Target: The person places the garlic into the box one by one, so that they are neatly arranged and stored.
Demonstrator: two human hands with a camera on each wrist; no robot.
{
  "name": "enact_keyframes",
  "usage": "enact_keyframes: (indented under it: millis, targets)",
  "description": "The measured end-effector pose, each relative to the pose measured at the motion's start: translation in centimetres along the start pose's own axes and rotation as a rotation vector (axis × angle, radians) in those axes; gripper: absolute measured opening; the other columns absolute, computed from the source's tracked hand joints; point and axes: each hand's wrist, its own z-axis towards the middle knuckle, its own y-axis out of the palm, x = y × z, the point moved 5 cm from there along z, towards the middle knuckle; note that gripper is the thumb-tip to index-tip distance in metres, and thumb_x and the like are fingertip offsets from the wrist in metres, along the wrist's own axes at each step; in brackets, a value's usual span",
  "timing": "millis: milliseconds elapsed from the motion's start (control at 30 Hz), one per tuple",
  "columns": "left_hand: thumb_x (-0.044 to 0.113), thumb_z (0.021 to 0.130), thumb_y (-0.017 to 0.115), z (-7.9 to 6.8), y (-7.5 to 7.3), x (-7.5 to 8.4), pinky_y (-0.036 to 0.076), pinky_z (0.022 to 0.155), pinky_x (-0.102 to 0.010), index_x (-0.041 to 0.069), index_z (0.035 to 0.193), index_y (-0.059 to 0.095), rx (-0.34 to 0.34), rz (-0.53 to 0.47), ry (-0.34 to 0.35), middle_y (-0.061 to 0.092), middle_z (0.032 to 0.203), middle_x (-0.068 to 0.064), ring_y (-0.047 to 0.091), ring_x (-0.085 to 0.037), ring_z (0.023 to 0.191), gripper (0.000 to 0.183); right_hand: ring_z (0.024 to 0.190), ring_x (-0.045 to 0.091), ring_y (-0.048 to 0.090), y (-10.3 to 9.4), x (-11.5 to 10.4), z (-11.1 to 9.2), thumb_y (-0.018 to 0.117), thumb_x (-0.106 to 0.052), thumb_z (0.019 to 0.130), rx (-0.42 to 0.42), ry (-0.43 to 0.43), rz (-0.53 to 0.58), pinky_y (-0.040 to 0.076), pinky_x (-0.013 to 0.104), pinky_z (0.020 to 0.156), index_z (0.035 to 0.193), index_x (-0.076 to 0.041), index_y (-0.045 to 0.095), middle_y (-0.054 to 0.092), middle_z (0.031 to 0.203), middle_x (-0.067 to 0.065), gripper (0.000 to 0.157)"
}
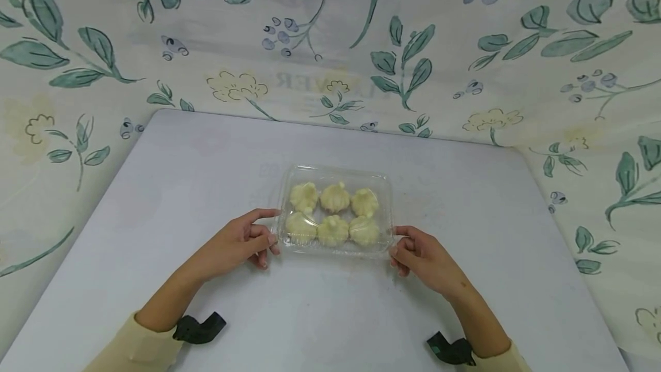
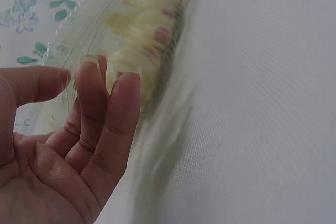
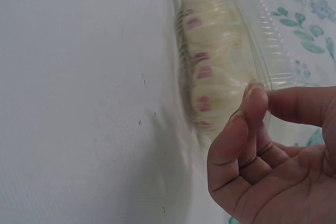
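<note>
A clear plastic clamshell container (image 1: 338, 250) with its lid down is in the middle of the white table. Inside, in two rows, sit several pale garlic bulbs (image 1: 334, 197), with purplish patches on their sides in the wrist views. My left hand (image 1: 248, 241) holds the container's left edge, thumb near the front corner and index finger stretched along the side. At the opposite edge, my right hand (image 1: 420, 254) pinches the rim between thumb and fingers, as the right wrist view shows. Whether the container's base touches the table cannot be told.
The white table (image 1: 330, 314) reaches back to a hanging cloth (image 1: 320, 33) printed with leaves and flowers. A black wrist camera is strapped at the left sleeve (image 1: 147, 346), and another black camera (image 1: 451, 350) is on the right wrist.
</note>
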Motion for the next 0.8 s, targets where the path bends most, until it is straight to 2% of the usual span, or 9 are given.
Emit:
enact_keyframes:
  millis: [300, 600, 800]
  targets:
    - [0.018, 0.107, 0.062, 0.5, -0.1, 0.0, 0.061, 0.071, -0.039, 0.001, 0.156, 0.036, 0.022, 0.026, 0.007, 0.071, 0.095, -0.021, 0.067, -0.026, 0.069, 0.058, 0.069, 0.019, 0.058, -0.4, -0.1, 0.5, 0.060, -0.013, 0.108, 0.045, -0.010, -0.038, 0.054, 0.031, 0.069, 0.152, 0.007, 0.040, 0.064, 0.086, 0.017, 0.053]
    - [0.018, 0.109, 0.059, 1.3, -0.5, 0.0, 0.061, 0.071, -0.040, 0.003, 0.155, 0.039, 0.082, 0.044, 0.011, 0.072, 0.097, -0.020, 0.067, -0.029, 0.071, 0.053, 0.071, 0.021, 0.060, -0.7, -0.2, 1.3, 0.060, -0.012, 0.107, 0.093, -0.023, -0.054, 0.055, 0.031, 0.069, 0.152, 0.008, 0.040, 0.065, 0.086, 0.016, 0.052]
    - [0.017, 0.109, 0.057, 2.0, -0.7, 0.2, 0.061, 0.071, -0.038, 0.002, 0.154, 0.040, 0.126, 0.059, 0.019, 0.073, 0.097, -0.018, 0.068, -0.029, 0.074, 0.050, 0.073, 0.022, 0.063, -1.0, -0.4, 1.9, 0.060, -0.010, 0.107, 0.153, -0.022, -0.064, 0.056, 0.030, 0.072, 0.150, 0.007, 0.044, 0.068, 0.092, 0.015, 0.049]
